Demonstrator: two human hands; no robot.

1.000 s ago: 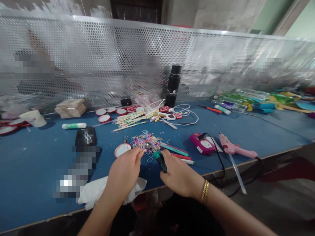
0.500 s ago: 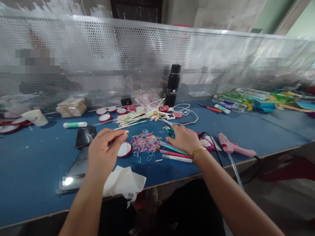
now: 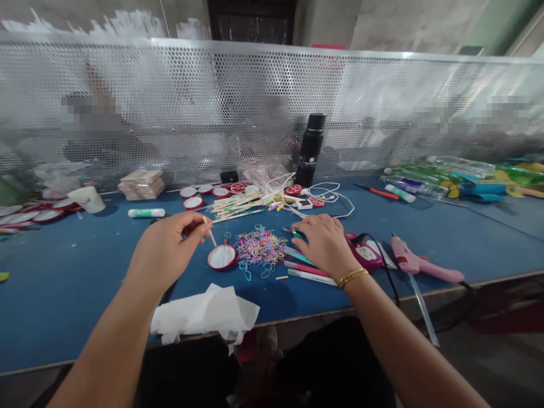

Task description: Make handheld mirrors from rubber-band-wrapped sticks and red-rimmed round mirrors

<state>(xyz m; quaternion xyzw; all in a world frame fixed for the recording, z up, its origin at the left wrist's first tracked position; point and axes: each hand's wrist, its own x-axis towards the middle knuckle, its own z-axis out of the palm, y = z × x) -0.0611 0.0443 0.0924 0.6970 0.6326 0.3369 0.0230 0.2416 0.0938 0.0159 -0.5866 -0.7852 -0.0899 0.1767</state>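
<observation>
Foremost, crumpled white paper [image 3: 204, 310] lies at the near edge of a blue surface [image 3: 51, 283]. Just beyond, a person's left hand [image 3: 170, 249] pinches a thin wooden stick [image 3: 213, 238] between thumb and fingertips, its lower end at the rim of a flat-lying white disc edged in red [image 3: 221, 257]; whether the two touch cannot be told. The right hand [image 3: 325, 241], a gold bracelet [image 3: 352, 277] at its wrist, lies palm down over pliers [image 3: 290, 230] whose metal tips show past the fingers; whether it grips them or has let go cannot be seen. Between the hands spreads a heap of colorful rubber bands [image 3: 260, 249], beside white, pink and teal markers [image 3: 308, 268] and a short piece of stick [image 3: 281, 277]. At right sit a purple device [image 3: 368, 255] and a pink glue gun [image 3: 410, 258]. Farther back are a white-and-green tube [image 3: 147, 213], a bundle of wooden sticks [image 3: 240, 205], more red-edged discs [image 3: 193, 202] and a looping white cable [image 3: 340, 198]. A stack of pale squares [image 3: 142, 185] sits near a white cup [image 3: 87, 199] at left, while a black bottle [image 3: 311, 150] stands upright before a perforated metal screen [image 3: 238, 113].
</observation>
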